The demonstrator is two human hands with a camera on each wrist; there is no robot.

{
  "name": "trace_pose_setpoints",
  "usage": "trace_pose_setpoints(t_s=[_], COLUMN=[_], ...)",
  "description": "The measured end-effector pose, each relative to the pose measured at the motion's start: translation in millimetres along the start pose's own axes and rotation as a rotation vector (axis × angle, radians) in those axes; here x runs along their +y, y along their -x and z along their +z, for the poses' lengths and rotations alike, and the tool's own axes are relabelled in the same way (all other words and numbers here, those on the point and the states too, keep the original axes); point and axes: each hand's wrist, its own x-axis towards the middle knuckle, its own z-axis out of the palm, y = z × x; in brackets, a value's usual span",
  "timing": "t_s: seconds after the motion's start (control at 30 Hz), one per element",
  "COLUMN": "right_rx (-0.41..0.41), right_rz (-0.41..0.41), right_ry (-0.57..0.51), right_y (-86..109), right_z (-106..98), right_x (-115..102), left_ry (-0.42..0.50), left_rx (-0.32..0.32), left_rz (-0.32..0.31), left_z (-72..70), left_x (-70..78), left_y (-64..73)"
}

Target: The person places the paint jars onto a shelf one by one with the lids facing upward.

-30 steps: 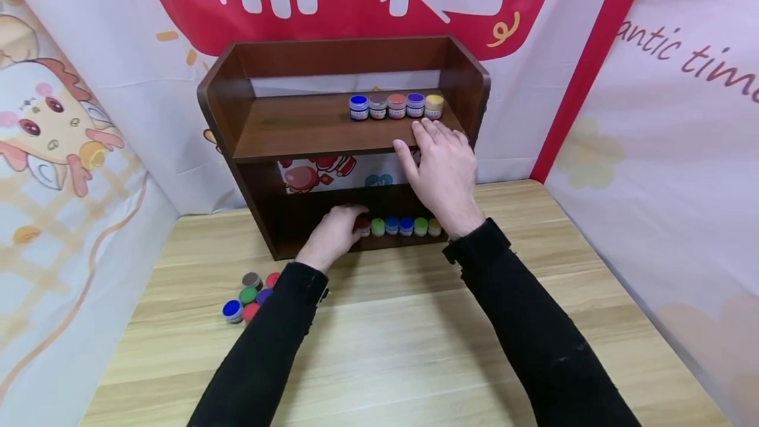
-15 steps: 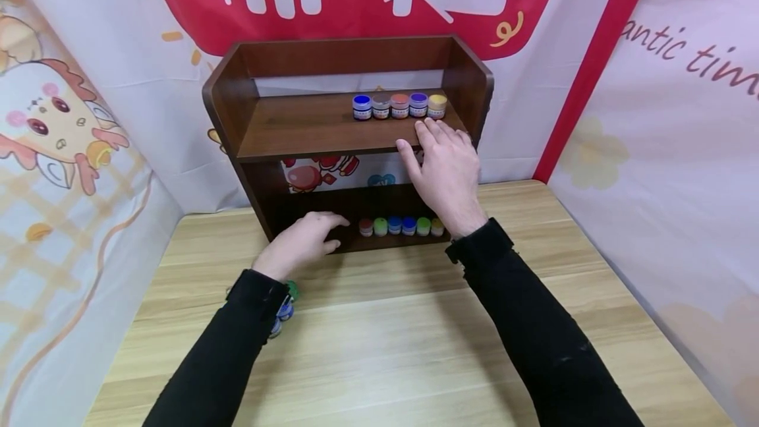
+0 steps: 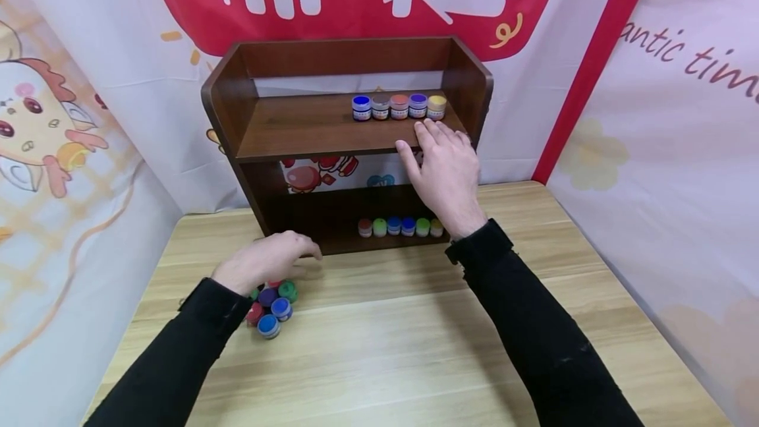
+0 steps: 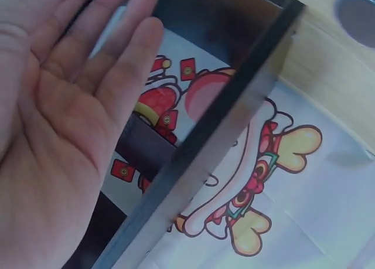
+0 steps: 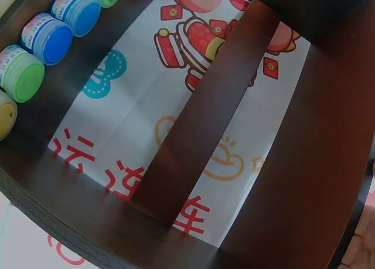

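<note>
Head view: wood-grain table [image 3: 379,348], printed cloth walls [image 3: 646,229]; clustered jars [image 3: 281,310], small, multicoloured; left hand [image 3: 265,260] empty, relaxed; right hand [image 3: 446,173] flat on shelf [image 3: 308,130].

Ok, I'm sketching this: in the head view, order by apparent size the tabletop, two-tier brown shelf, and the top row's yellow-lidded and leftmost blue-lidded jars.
1. Tabletop
2. Two-tier brown shelf
3. Yellow-lidded jar and leftmost blue-lidded jar: look alike, unranked
</note>
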Motion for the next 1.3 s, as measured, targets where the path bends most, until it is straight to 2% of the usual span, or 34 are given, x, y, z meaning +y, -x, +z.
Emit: trace_pose_setpoints(t_s=[0.1, 0.17, 0.3, 0.43, 0.53, 0.73, 0.93, 1.17, 1.3], right_rx=[0.001, 0.003, 0.006, 0.003, 0.005, 0.015, 0.021, 0.033, 0.043], right_rz=[-0.001, -0.001, -0.001, 0.0, 0.0, -0.004, -0.001, -0.004, -0.009], right_ry=[0.001, 0.001, 0.001, 0.001, 0.001, 0.001, -0.003, -0.008, -0.007], right_y=[0.1, 0.1, 0.1, 0.1, -0.1, 0.0, 0.7, 1.0, 0.7], right_z=[0, 0, 0, 0, 0, 1, 1, 1, 2], right_x=[0, 0, 0, -1, -1, -1, -1, -1, -1], left_ry=[-0.013, -0.018, 0.005, 0.028, 0.027, 0.032, 0.064, 0.115, 0.108], left_rx=[-0.07, -0.114, -0.182, -0.206, -0.2, -0.155, -0.124, -0.086, -0.048], left_rz=[0.024, 0.016, -0.032, -0.072, -0.065, -0.01, 0.027, 0.103, 0.097], left_z=[0.4, 1.7, 5.1, 9.3, 12.6, 17.6, 21.7, 28.6, 32.3], left_x=[-1.8, -2.6, -4.4, -6.2, -7.6, -13.2, -17.7, -16.3, -14.8], left_y=[5.5, 8.5, 13.7, 19.1, 21.7, 20.7, 14.0, 4.7, 2.0])
